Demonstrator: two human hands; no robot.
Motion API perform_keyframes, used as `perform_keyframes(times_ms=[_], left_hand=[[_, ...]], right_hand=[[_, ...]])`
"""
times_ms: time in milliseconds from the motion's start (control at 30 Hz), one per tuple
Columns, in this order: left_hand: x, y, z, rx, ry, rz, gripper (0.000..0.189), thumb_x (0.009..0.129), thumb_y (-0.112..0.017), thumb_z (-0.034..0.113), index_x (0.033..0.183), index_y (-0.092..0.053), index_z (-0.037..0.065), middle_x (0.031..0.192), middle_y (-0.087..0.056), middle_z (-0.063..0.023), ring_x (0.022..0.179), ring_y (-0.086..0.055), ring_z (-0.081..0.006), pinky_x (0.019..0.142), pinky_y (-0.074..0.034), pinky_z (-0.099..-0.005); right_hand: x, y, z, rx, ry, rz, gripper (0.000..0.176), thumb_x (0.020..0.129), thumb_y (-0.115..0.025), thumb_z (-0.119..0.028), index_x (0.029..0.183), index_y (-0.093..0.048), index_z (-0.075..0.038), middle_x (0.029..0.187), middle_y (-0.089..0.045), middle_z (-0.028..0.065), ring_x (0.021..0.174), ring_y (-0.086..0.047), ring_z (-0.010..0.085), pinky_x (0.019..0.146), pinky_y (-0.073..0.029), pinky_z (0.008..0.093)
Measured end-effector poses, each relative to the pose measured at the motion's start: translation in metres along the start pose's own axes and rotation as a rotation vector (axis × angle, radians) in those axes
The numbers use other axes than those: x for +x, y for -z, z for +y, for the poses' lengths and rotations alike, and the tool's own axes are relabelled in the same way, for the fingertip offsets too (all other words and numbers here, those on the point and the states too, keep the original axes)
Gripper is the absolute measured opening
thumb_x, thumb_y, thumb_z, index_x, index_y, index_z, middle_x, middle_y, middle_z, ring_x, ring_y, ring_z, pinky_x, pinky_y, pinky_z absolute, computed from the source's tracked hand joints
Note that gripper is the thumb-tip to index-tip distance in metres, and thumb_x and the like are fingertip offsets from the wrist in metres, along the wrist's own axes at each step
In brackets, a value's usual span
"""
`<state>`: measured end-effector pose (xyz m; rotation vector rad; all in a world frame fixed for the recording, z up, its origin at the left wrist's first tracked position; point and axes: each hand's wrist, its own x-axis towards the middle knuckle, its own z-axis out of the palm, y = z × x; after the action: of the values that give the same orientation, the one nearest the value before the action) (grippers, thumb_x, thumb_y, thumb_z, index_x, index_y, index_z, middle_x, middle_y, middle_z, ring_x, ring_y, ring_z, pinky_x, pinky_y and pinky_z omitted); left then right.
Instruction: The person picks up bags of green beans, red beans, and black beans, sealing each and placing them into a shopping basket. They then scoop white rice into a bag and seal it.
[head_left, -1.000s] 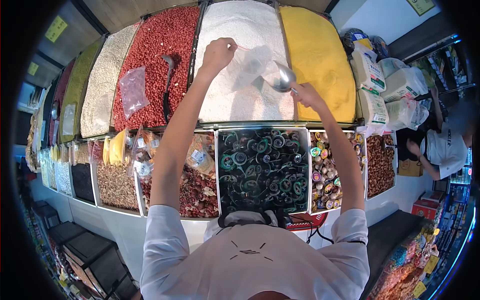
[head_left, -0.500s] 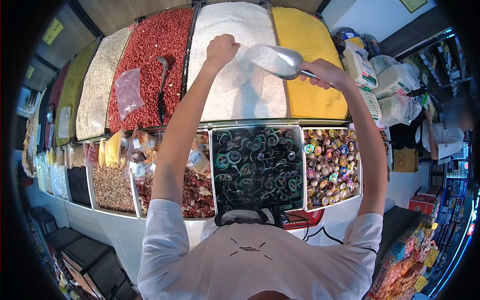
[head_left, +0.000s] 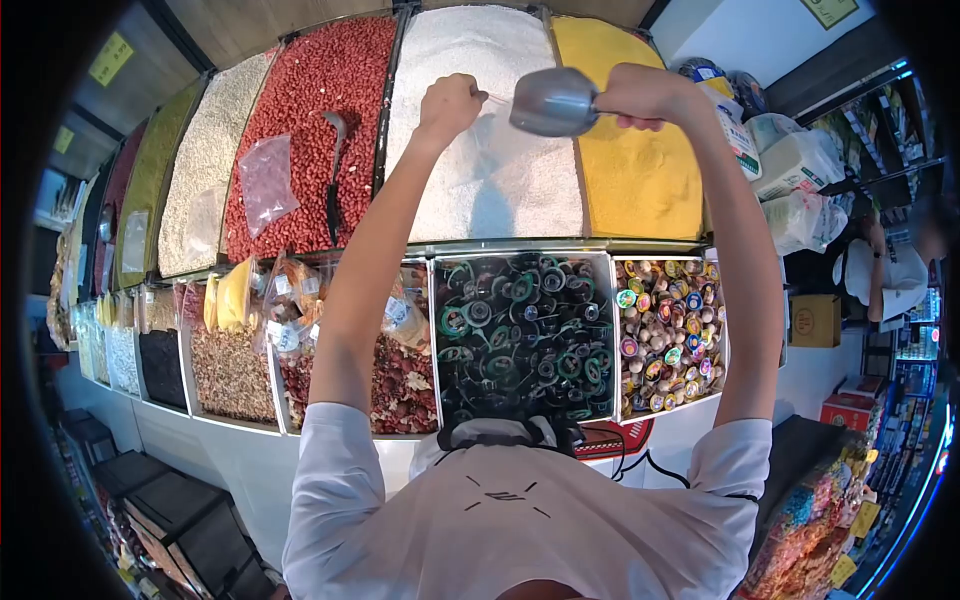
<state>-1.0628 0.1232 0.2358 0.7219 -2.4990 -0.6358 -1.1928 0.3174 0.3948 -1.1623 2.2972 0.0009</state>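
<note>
Above the bin of white grain [head_left: 430, 190], my left hand [head_left: 452, 102] is closed on the edge of a clear plastic bag [head_left: 492, 130], which hangs over the grain and is hard to make out. My right hand [head_left: 640, 95] grips the handle of a metal scoop [head_left: 553, 102]. The scoop is turned over, with its rounded back showing, just right of the bag. Whether anything is left inside the scoop is hidden. Yellow grain [head_left: 640, 180] fills the bin below my right hand.
A ladle [head_left: 334, 180] and an empty clear bag [head_left: 267, 185] lie on red peanuts [head_left: 310, 80]. Nearer me are trays of dark wrapped items [head_left: 525, 335] and small colourful-lidded items [head_left: 668, 330]. White packages [head_left: 800, 160] are stacked at right. Another person [head_left: 885, 270] is at far right.
My right hand has rolled over and risen, turning the scoop from open side up with white contents to back side up. My left hand stays closed at nearly the same place.
</note>
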Motion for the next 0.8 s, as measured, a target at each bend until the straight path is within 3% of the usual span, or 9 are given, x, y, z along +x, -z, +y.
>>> perform_keyframes(times_ms=[133, 200, 267, 333, 433, 533, 667, 767, 800], left_hand=[[-0.002, 0.005, 0.0, -0.015, 0.011, -0.03, 0.022, 0.076, -0.062, 0.024, 0.076, -0.065, 0.003, 0.076, -0.064, -0.0182, 0.075, -0.062, -0.0341, 0.07, -0.048, -0.04], [-0.003, 0.009, 0.0, -0.025, 0.004, -0.047, 0.021, 0.077, -0.061, 0.023, 0.075, -0.064, 0.002, 0.074, -0.063, -0.0183, 0.073, -0.061, -0.0341, 0.069, -0.048, -0.0401], [-0.007, 0.015, -0.002, -0.059, -0.041, -0.033, 0.021, 0.077, -0.061, 0.022, 0.075, -0.064, 0.002, 0.072, -0.062, -0.0179, 0.07, -0.061, -0.0329, 0.066, -0.047, -0.0394], [-0.012, 0.022, -0.005, -0.084, -0.092, -0.02, 0.02, 0.077, -0.061, 0.021, 0.074, -0.063, 0.001, 0.07, -0.062, -0.0175, 0.067, -0.061, -0.0318, 0.064, -0.047, -0.0386], [-0.023, 0.038, -0.003, -0.23, -0.079, -0.008, 0.021, 0.08, -0.062, 0.019, 0.074, -0.059, -0.001, 0.055, -0.053, -0.0101, 0.048, -0.052, -0.0164, 0.048, -0.04, -0.0298], [-0.037, 0.052, 0.007, -0.196, -0.175, -0.005, 0.021, 0.08, -0.061, 0.018, 0.074, -0.058, -0.001, 0.055, -0.053, -0.0106, 0.046, -0.049, -0.0171, 0.048, -0.038, -0.03], [-0.071, 0.073, 0.029, -0.136, -0.249, -0.069, 0.021, 0.078, -0.061, 0.019, 0.07, -0.056, -0.001, 0.065, -0.054, -0.0215, 0.062, -0.054, -0.0374, 0.055, -0.041, -0.0393], [-0.107, 0.081, 0.044, -0.164, -0.204, -0.217, 0.018, 0.079, -0.059, 0.014, 0.072, -0.054, -0.002, 0.058, -0.049, -0.0178, 0.05, -0.049, -0.0273, 0.05, -0.038, -0.0347], [-0.12, 0.076, 0.044, -0.236, -0.185, -0.276, 0.015, 0.08, -0.058, 0.012, 0.074, -0.055, -0.002, 0.057, -0.048, -0.0169, 0.048, -0.048, -0.0249, 0.049, -0.038, -0.0341]], right_hand=[[-0.01, -0.01, 0.032, 0.007, 0.036, 0.169, 0.03, 0.078, -0.054, -0.027, 0.072, -0.057, 0.002, 0.061, -0.057, 0.0125, 0.049, -0.053, 0.0182, 0.041, -0.041, 0.0309], [0.005, -0.056, 0.055, -0.156, 0.201, 0.643, 0.029, 0.08, -0.055, -0.028, 0.077, -0.058, 0.001, 0.072, -0.06, 0.0188, 0.065, -0.06, 0.0306, 0.057, -0.046, 0.0385], [0.03, -0.1, 0.059, -0.092, 0.085, 0.66, 0.019, 0.08, -0.051, -0.016, 0.086, -0.06, -0.001, 0.081, -0.063, 0.0203, 0.076, -0.062, 0.0329, 0.068, -0.048, 0.0448], [0.062, -0.154, 0.071, -0.176, 0.065, 0.658, 0.018, 0.081, -0.049, -0.01, 0.096, -0.057, -0.003, 0.089, -0.06, 0.0198, 0.082, -0.061, 0.0336, 0.071, -0.05, 0.0437], [0.094, -0.219, 0.055, -0.177, 0.019, 0.609, 0.022, 0.08, -0.048, -0.006, 0.101, -0.055, -0.003, 0.095, -0.057, 0.0177, 0.09, -0.057, 0.0348, 0.071, -0.05, 0.0419], [0.122, -0.264, 0.033, -0.094, 0.0, 0.676, 0.023, 0.08, -0.049, -0.005, 0.102, -0.055, -0.003, 0.098, -0.057, 0.0153, 0.091, -0.056, 0.0355, 0.072, -0.05, 0.0408], [0.105, -0.247, 0.034, 0.287, 0.143, 0.645, 0.026, 0.089, -0.041, -0.02, 0.088, -0.06, -0.001, 0.084, -0.058, 0.022, 0.083, -0.057, 0.0345, 0.076, -0.045, 0.0429], [0.017, -0.216, 0.003, 0.684, 0.451, 0.776, 0.033, 0.091, -0.041, -0.03, 0.09, -0.06, -0.003, 0.087, -0.061, 0.0184, 0.086, -0.058, 0.0326, 0.076, -0.044, 0.0389], [-0.01, -0.217, -0.007, 0.814, 0.417, 0.611, 0.034, 0.088, -0.046, -0.035, 0.096, -0.058, -0.004, 0.087, -0.06, 0.0192, 0.086, -0.058, 0.0315, 0.074, -0.045, 0.038]])
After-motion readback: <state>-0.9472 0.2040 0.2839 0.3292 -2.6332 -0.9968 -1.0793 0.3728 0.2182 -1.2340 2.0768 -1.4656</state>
